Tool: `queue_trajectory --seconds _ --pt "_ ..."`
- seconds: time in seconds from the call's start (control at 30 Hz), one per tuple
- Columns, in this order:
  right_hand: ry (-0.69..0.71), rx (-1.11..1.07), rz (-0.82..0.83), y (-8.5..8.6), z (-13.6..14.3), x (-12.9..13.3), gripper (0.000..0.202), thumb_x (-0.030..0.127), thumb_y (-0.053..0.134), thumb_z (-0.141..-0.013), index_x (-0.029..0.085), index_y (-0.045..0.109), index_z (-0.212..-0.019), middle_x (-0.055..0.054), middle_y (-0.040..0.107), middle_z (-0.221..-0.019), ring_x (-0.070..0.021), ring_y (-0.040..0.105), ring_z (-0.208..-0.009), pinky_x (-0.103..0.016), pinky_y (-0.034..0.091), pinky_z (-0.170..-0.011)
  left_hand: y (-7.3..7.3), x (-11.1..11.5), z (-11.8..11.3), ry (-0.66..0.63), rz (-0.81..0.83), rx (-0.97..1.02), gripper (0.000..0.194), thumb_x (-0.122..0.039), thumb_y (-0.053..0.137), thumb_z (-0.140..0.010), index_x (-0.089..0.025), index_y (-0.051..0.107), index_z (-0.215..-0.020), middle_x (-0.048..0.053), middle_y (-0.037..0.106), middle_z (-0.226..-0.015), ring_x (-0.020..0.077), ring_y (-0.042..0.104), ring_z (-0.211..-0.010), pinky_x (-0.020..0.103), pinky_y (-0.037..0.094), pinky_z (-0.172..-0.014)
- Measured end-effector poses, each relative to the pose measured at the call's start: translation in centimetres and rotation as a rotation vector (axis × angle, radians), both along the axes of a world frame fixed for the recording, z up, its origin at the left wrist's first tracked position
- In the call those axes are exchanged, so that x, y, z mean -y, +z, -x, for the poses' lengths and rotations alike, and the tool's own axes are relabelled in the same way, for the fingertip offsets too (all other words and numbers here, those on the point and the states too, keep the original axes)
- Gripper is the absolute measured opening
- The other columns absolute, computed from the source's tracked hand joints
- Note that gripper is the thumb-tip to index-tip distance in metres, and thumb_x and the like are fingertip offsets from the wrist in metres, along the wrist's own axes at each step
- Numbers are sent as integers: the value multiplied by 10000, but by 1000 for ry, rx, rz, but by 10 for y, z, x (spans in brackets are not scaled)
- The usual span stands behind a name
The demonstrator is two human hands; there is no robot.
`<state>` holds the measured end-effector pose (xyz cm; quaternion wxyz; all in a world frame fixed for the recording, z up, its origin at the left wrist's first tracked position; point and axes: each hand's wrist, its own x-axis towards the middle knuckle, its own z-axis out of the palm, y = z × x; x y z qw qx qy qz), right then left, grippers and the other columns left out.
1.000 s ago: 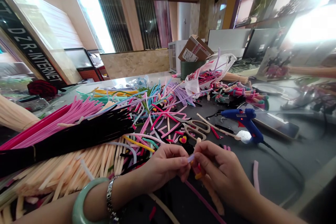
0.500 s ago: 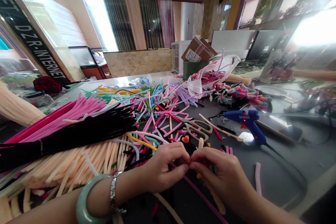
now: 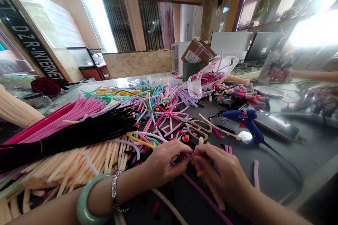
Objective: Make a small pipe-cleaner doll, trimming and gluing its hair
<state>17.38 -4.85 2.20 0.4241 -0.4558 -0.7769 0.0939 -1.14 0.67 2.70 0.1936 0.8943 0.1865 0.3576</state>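
Observation:
My left hand (image 3: 169,158), wrist ringed by a jade-green bangle and a silver bracelet, pinches the tip of a purple pipe cleaner (image 3: 189,156). Opposite it, my right hand (image 3: 221,168) is closed around a small peach pipe-cleaner figure (image 3: 216,195) with a yellow band near its middle. The figure's rounded end pokes up above the fingers, and its middle is partly covered by them. Both hands' fingertips meet at the purple piece. A long purple-pink pipe cleaner (image 3: 204,194) passes beneath the hands; whether it joins the held piece I cannot tell.
Scissors (image 3: 199,129) lie just beyond my hands. A blue glue gun (image 3: 244,121) with a lit red light rests to the right, its cord trailing, beside a phone (image 3: 277,124). Black pipe cleaners (image 3: 87,132) and peach pipe cleaners (image 3: 76,163) fill the left.
My fingertips have parted slightly, and a purple bit now shows between them. More of the figure's yellow band shows below my right fingers. The view has shifted slightly.

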Motion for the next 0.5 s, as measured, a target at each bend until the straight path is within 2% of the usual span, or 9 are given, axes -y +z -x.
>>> queue_trajectory --seconds 0.17,0.3,0.5 --pt "37 -4 -18 -2 -2 -2 157 170 452 -925 195 605 -900 -11 657 -761 -117 608 -641 -189 440 -600 0 -2 0 42 5 28 142 -107 562 -817 -148 623 -938 48 675 -816 131 630 -748 208 484 -709" --pt "50 -8 27 -3 -5 -3 172 141 456 -918 191 620 -899 -17 670 -773 -112 612 -638 -184 442 -595 -3 -4 0 94 32 45 117 -134 605 -796 -160 637 -906 36 691 -803 130 645 -718 202 494 -682" --pt "24 -9 -6 -3 -4 -4 160 137 470 -913 188 620 -897 -13 672 -766 -110 615 -634 -186 447 -606 -3 -2 0 146 35 76 83 -156 631 -784 -154 657 -863 40 715 -784 137 665 -698 201 503 -650"
